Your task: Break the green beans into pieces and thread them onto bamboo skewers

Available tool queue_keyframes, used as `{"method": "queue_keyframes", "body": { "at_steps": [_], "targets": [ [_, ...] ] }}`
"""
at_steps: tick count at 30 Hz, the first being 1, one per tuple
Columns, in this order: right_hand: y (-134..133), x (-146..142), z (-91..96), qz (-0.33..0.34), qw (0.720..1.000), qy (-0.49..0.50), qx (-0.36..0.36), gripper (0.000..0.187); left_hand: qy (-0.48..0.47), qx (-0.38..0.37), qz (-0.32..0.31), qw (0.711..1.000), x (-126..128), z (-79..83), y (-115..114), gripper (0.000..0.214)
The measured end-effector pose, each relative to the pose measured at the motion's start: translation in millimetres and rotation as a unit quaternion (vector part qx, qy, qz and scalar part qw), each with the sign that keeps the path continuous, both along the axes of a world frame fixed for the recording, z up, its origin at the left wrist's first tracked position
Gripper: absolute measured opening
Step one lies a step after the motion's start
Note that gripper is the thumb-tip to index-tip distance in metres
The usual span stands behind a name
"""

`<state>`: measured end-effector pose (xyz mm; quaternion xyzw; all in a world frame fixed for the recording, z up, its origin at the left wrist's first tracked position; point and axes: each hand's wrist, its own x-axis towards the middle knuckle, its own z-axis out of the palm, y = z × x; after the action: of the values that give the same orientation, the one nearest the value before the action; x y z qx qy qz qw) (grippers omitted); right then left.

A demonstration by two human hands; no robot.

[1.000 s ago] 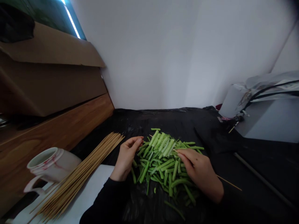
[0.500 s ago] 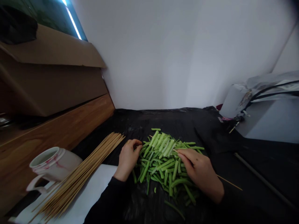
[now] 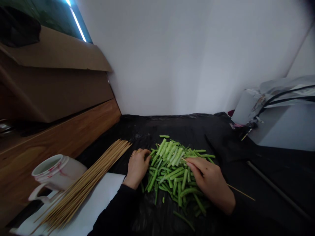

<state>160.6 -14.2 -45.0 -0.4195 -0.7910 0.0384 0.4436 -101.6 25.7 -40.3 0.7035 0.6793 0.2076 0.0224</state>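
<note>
My right hand (image 3: 210,180) is closed in a pinch on a thin bamboo skewer (image 3: 241,192), whose rear end sticks out to the right below the wrist. Several pale green bean pieces (image 3: 169,151) sit side by side in a row on this skewer, and its tip shows past their left end. Under and around the row lies a loose heap of cut green beans (image 3: 172,178). At the heap's left edge, my left hand (image 3: 138,165) rests with fingers bent and thumb a little apart, near some beans. Nothing can be seen held in it; its fingertips are partly hidden.
A bundle of bamboo skewers (image 3: 90,183) lies across white paper (image 3: 108,193) and leans by a white mug (image 3: 60,172) at the left. Black plastic sheeting (image 3: 157,126) covers the table. Behind are a cardboard box (image 3: 61,88), a white wall, and a pale box (image 3: 285,124) at right.
My left hand has shifted slightly right, closer to the heap's edge. My right hand and the skewer with its row of beans have barely moved.
</note>
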Motion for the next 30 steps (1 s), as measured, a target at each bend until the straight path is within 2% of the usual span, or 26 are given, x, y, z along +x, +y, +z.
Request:
{"method": "queue_keyframes", "body": {
  "at_steps": [3, 5, 7, 8, 10, 12, 14, 15, 16, 18, 20, 30],
  "targets": [
    [-0.2, 0.1, 0.3, 0.001, 1.000, 0.002, -0.006, 0.019, -0.020, 0.012, -0.002, 1.000, -0.5, -0.2, 0.1, 0.016],
    [-0.5, 0.2, 0.7, -0.001, 1.000, 0.004, -0.012, 0.019, -0.064, 0.053, 0.002, 0.997, -1.2, 2.0, 0.7, 0.017],
    [-1.0, 0.2, 1.0, -0.002, 1.000, 0.005, -0.015, 0.019, -0.165, 0.108, 0.004, 0.980, -1.4, 6.0, 1.3, 0.020],
    [-1.4, 0.1, 1.2, -0.003, 1.000, 0.005, -0.016, 0.019, -0.238, 0.122, -0.001, 0.963, -0.9, 8.2, 1.4, 0.023],
    [-2.2, 0.0, 1.4, -0.002, 1.000, 0.004, -0.019, 0.020, -0.419, 0.097, -0.020, 0.902, 1.7, 12.5, 1.0, 0.030],
    [-3.0, -0.3, 1.7, 0.002, 1.000, -0.001, -0.024, 0.020, -0.591, 0.020, -0.040, 0.805, 6.2, 15.6, -0.4, 0.036],
    [-3.7, -0.6, 1.7, 0.007, 1.000, -0.010, -0.029, 0.021, -0.699, -0.046, -0.054, 0.711, 11.1, 17.5, -2.2, 0.037],
    [-4.0, -0.7, 1.6, 0.009, 0.999, -0.015, -0.030, 0.021, -0.728, -0.064, -0.057, 0.680, 13.3, 18.1, -3.0, 0.037],
    [-4.1, -0.9, 1.3, 0.010, 0.999, -0.019, -0.031, 0.021, -0.744, -0.075, -0.061, 0.661, 15.1, 18.4, -3.6, 0.036],
    [-4.2, -1.4, 0.4, 0.013, 0.999, -0.024, -0.032, 0.022, -0.758, -0.083, -0.068, 0.643, 17.6, 18.5, -4.2, 0.034],
    [-4.0, -2.0, -0.8, 0.013, 0.999, -0.026, -0.028, 0.023, -0.762, -0.086, -0.073, 0.638, 18.8, 18.1, -4.3, 0.033],
    [-2.6, -1.7, -1.3, 0.013, 0.999, -0.033, -0.023, 0.025, -0.756, -0.092, -0.077, 0.643, 20.8, 19.6, -6.3, 0.033]
  ]
}}
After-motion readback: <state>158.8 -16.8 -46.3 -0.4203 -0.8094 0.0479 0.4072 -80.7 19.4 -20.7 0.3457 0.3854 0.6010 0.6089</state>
